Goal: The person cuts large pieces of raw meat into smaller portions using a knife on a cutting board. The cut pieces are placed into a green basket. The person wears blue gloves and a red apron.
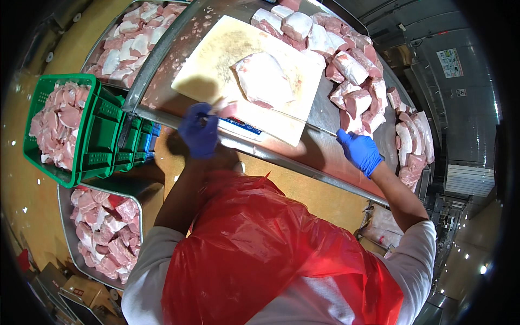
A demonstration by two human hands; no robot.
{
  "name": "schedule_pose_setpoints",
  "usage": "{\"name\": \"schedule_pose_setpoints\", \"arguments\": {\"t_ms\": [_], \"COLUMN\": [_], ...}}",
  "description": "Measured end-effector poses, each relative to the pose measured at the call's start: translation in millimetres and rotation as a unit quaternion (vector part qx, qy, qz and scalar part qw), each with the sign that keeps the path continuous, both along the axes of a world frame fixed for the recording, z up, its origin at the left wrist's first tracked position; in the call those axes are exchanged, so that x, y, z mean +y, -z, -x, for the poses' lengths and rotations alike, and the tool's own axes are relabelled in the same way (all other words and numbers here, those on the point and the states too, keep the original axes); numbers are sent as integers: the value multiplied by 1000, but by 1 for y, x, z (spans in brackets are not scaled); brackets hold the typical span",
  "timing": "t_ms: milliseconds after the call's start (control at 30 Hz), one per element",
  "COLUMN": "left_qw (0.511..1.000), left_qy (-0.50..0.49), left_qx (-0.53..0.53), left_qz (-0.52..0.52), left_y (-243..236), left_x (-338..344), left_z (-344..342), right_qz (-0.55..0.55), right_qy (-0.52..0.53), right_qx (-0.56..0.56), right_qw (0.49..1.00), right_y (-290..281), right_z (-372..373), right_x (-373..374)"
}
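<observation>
A large pale slab of meat with a whitish fat side lies on the cutting board. My right hand, in a blue glove, is closed round the handle of a long knife. Its thin blade points left across the board, just below the slab. My left hand, also gloved in blue, is off the board's near left edge with its fingers closed. At its fingertips is a small pink and white meat scrap, slightly blurred. Beneath the scrap, a scale shows partly past the board's edge.
Several meat chunks are heaped on the steel table, right of the board. To the left stand a green crate of meat pieces, a metal tub below it and another metal tray above, both filled with meat.
</observation>
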State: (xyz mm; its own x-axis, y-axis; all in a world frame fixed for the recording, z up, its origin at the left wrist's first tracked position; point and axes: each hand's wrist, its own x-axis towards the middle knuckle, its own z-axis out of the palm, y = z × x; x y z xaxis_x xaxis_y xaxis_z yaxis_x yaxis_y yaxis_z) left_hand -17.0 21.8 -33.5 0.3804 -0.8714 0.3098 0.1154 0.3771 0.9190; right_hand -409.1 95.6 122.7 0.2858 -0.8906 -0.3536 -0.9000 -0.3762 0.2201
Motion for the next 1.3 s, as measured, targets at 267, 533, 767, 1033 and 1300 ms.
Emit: {"name": "schedule_pose_setpoints", "arguments": {"t_ms": [267,533,767,1033,1300], "left_qw": [892,761,904,934,961], "left_qy": [-384,-212,162,262,30], "left_qx": [-238,-607,-386,-235,-269], "left_qz": [28,-85,92,-57,-62], "left_y": [-110,-115,-23,-45,-42], "left_x": [-38,-104,-69,-152,-62], "left_z": [-244,-309,63,-2,41], "right_qz": [123,94,51,-68,112], "right_qy": [200,263,251,332,148], "right_qx": [-407,-643,-645,-803,-422], "right_qw": [883,714,720,490,887], "right_y": [41,63,75,78,50], "right_z": [-79,-57,-94,-145,-166], "right_x": [16,-80,-104,-38,-61]}}
